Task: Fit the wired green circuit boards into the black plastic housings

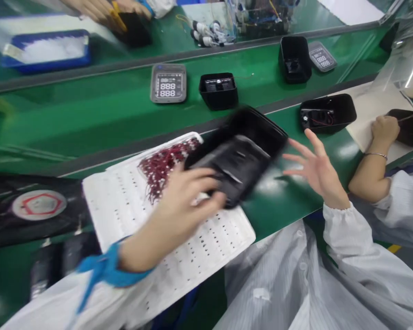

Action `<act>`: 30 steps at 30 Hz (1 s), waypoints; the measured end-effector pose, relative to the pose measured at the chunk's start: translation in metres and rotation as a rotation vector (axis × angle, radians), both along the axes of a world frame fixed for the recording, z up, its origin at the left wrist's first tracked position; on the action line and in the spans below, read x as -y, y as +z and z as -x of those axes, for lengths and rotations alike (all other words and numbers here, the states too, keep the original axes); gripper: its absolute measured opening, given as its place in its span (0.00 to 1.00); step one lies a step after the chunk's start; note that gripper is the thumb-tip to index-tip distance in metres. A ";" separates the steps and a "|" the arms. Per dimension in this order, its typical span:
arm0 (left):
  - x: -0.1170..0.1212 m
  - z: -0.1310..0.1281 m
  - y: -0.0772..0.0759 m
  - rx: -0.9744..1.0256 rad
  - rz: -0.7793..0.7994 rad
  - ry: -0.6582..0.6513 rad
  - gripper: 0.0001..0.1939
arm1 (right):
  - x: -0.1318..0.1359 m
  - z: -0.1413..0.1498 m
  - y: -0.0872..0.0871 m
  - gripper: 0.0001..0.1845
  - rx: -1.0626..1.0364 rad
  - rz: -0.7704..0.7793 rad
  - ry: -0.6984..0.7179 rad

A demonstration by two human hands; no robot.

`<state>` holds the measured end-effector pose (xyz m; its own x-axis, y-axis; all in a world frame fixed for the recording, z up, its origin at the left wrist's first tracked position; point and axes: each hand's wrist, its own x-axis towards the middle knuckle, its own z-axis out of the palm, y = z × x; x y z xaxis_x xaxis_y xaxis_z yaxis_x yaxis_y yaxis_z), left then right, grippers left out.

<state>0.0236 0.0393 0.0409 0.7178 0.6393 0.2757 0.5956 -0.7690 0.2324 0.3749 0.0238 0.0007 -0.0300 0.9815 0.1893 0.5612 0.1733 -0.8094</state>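
My left hand [189, 197], with a blue strap at the wrist, grips the near left edge of a black plastic housing [241, 160]. The housing is tilted, its open hollow side facing up, and blurred by motion. To its right, my right hand [313, 167] is spread with nothing in it, fingertips close to the housing's right edge. Beneath the left hand and the housing lies a white perforated tray [206, 247]. A heap of thin dark red wires with small white connectors [161, 165] rests on the tray, partly hidden by the hand.
On the green belt are a display panel [168, 83], a small black housing [219, 90], a taller black housing [295, 59] and another panel [322, 57]. Another black housing [326, 112] sits at right, near a co-worker's arm [375, 169]. Another person's hands [99, 11] work across the belt.
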 end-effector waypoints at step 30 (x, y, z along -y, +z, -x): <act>-0.047 0.043 -0.037 -0.298 0.025 0.108 0.17 | -0.019 -0.026 -0.055 0.21 -0.045 -0.212 -0.352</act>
<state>-0.0198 0.0861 0.0037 0.6921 0.7202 0.0468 0.7183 -0.6937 0.0528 0.4009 0.0423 -0.0539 0.3138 0.8693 0.3820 0.5807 0.1425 -0.8015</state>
